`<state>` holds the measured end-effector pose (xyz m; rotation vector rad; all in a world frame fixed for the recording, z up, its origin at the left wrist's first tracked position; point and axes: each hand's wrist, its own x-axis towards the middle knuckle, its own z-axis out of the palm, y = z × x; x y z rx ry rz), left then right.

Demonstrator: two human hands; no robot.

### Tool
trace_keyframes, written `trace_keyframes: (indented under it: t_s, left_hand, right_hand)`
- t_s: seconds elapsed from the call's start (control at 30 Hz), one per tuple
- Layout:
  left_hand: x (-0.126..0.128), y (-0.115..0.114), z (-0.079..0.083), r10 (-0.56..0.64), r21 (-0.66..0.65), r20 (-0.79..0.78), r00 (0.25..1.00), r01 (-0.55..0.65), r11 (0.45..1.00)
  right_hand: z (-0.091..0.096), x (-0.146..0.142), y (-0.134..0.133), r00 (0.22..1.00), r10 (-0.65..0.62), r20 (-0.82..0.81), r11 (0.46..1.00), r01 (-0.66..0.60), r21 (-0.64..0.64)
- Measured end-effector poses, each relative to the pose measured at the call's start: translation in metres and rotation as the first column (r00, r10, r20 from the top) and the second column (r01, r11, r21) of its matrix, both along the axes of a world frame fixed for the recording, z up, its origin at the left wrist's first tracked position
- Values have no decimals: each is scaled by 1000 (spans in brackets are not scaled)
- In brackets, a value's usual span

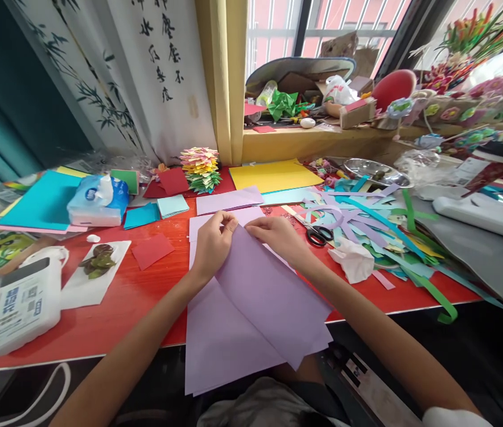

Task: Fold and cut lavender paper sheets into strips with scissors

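Note:
Several sheets of purple paper point(269, 296) lie at the table's front edge and hang over it. The upper ones are turned at an angle to those beneath. My left hand point(213, 243) pinches the top corner of the upper paper between thumb and fingers. Close beside it, my right hand point(280, 237) grips the same paper along its upper right edge, thumb and fingers pressed together. Behind my hands is a folded purple strip point(229, 200). Black-handled scissors point(318, 234) rest to the right of my right hand.
Cut paper strips point(367, 222) and a crumpled tissue point(353, 260) lie to the right. On the left are a tissue pack point(98, 200), a white box point(24, 308) and a red paper square point(152, 251). Yellow paper point(273, 175) and a folded-paper stack point(200, 171) stand at the back.

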<state>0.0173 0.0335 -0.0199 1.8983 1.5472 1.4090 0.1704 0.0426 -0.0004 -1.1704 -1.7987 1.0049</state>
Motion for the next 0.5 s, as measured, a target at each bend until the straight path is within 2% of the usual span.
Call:
trace_keyframes:
  t_s: [0.1, 0.27, 0.5]
  left_hand:
    - [0, -1, -2, 33, 41, 3, 999, -33, 999]
    - [2, -2, -1, 77, 110, -23, 997, -74, 991]
    - [0, -4, 2, 72, 146, -25, 997, -67, 987]
  right_hand:
    - [6, -14, 4, 1000, 9, 17, 998, -10, 68]
    - [12, -15, -3, 1000, -13, -9, 997, 14, 78]
    - [2, -17, -2, 998, -62, -33, 997, 64, 45]
